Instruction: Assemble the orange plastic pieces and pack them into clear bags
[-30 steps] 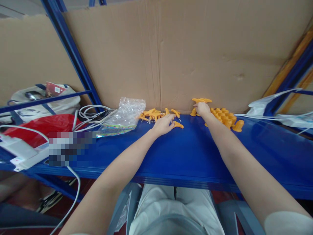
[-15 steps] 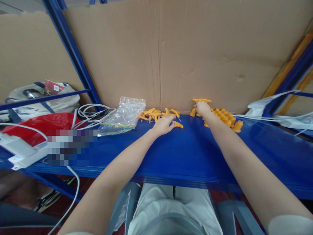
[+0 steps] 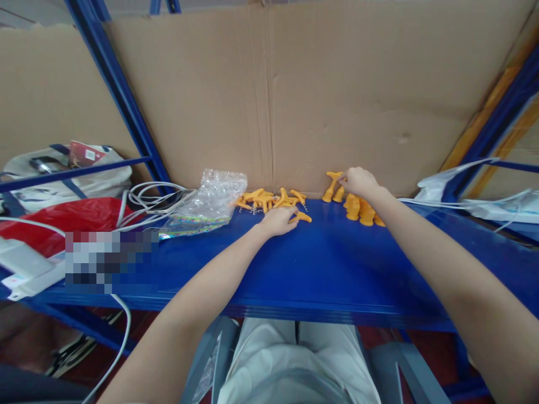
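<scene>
Brown cardboard [image 3: 357, 84] fills twelve o'clock from the seat, blue shelf [image 3: 303, 269] spread below it! A clear plastic bag [image 3: 219, 191] sprawls at eleven; next to it, just shy of twelve, the heap of yellow handles [image 3: 264, 200]. The yellow cups [image 3: 352, 209] crowd one o'clock.

Now the hands! Right hand [image 3: 360, 182], one o'clock, fingertips bunched at one end of an upright yellow piece [image 3: 332, 184]; pinching or merely touching, I can't tell. Left hand [image 3: 278, 223], just before twelve, fingers loosely curled against a loose yellow handle [image 3: 304, 217]; whether it's gripped, I can't tell. Smallest of all, metal spirals [image 3: 254, 211] poke from the heap.

Delicate stuff: I'd keep that upright piece plumb, fingers light, well clear of the neighbouring cup.
</scene>
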The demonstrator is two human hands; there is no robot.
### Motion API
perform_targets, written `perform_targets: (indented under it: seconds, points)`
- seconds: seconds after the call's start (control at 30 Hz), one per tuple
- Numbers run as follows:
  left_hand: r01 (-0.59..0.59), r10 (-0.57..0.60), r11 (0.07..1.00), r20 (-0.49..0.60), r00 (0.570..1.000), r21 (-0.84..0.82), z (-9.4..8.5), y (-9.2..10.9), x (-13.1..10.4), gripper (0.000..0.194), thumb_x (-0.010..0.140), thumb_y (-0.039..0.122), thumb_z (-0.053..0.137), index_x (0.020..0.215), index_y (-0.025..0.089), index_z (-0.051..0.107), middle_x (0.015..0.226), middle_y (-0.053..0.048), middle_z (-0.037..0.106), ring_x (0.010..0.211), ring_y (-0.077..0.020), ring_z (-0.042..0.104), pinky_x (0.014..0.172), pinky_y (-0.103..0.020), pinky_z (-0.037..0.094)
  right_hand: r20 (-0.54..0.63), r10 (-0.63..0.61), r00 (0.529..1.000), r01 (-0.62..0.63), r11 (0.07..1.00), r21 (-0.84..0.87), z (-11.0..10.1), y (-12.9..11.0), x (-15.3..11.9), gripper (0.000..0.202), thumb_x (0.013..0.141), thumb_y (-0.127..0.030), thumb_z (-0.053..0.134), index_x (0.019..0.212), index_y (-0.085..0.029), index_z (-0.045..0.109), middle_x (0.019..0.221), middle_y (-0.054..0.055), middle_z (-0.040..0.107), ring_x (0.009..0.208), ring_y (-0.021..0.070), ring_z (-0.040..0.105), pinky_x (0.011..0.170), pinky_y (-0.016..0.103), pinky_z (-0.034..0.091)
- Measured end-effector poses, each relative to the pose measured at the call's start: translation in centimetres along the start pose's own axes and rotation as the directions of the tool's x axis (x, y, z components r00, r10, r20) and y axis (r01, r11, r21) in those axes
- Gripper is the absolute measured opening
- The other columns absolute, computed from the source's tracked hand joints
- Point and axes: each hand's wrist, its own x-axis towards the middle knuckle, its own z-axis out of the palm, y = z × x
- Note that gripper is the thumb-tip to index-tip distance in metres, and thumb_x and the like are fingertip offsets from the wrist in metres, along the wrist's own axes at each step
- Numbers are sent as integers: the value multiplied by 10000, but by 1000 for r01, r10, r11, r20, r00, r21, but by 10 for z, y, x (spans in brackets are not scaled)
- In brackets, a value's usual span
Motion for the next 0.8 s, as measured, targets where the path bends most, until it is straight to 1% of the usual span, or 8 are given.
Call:
perform_targets:
  seconds: [0.07, 0.13, 0.2, 0.27, 0.37, 0.5, 0.63, 0.8]
  points:
    - [10, -10, 1000, 25, 1000, 10, 3, -1, 0, 292, 899, 295, 548, 1160, 196, 637, 1061, -96, 713, 1001, -269, 676, 850, -378, 536, 11, 12, 1000, -12, 1000, 28, -5, 13, -7, 311, 867, -242, 556, 1091, -182, 763, 1074, 143, 744, 1021, 295, 688, 822, 348, 523]
    - [27, -27, 1000, 25, 999, 13, 5, -1, 1, 291, 895, 287, 540, 1154, 204, 644, 1026, -92, 719, 972, -270, 681, 821, -376, 540, 67, 3, 998, -7, 999, 50, -4, 26, -18, 292, 839, -252, 591, 1063, -205, 772, 1051, 125, 749, 993, 293, 693, 799, 353, 521]
    - [33, -33, 999, 18, 999, 16, 7, -2, 3, 281, 883, 268, 539, 1133, 211, 655, 961, -81, 724, 936, -269, 686, 794, -370, 539, 121, 2, 993, -7, 999, 42, 2, 35, -30, 282, 818, -277, 619, 1044, -221, 776, 1026, 123, 751, 968, 301, 694, 778, 369, 517]
    - [26, -27, 1000, 10, 1000, 10, 8, -2, 4, 276, 856, 248, 557, 1108, 221, 667, 906, -66, 722, 905, -264, 687, 782, -360, 535, 127, 12, 992, -14, 1000, 10, 11, 40, -41, 283, 819, -315, 617, 1042, -239, 773, 1007, 127, 751, 957, 310, 690, 774, 395, 509]
    - [17, -17, 1000, -2, 1000, -25, 9, -3, 5, 286, 819, 236, 582, 1086, 231, 683, 847, -50, 716, 858, -257, 684, 765, -352, 529, 102, 2, 995, 4, 999, -54, 24, 37, -54, 271, 849, -329, 561, 1003, -245, 767, 1023, 128, 746, 994, 319, 670, 849, 469, 472]
    - [18, -18, 999, -12, 1000, -42, 8, -3, 4, 288, 787, 229, 606, 1057, 219, 706, 842, -59, 717, 843, -259, 679, 759, -355, 526, 65, -9, 998, 16, 994, -107, 31, 26, -62, 282, 869, -303, 514, 983, -181, 742, 1036, 178, 728, 1040, 357, 638, 915, 555, 393]
    - [46, -46, 998, -6, 999, -32, 8, -1, 5, 317, 788, 230, 602, 1084, 201, 708, 843, -62, 717, 822, -255, 677, 754, -357, 529, 63, -9, 998, 14, 997, -80, 30, 18, -66, 291, 877, -289, 506, 1034, -151, 708, 1022, 212, 716, 1047, 380, 625, 925, 562, 372]
    - [66, -68, 997, -36, 997, -42, 9, 5, 6, 322, 795, 217, 587, 1095, 201, 703, 841, -57, 722, 812, -247, 681, 741, -354, 535, 45, -91, 995, 90, 996, 10, 32, 12, -68, 244, 893, -271, 475, 963, -178, 689, 961, 158, 731, 999, 349, 641, 919, 529, 387]
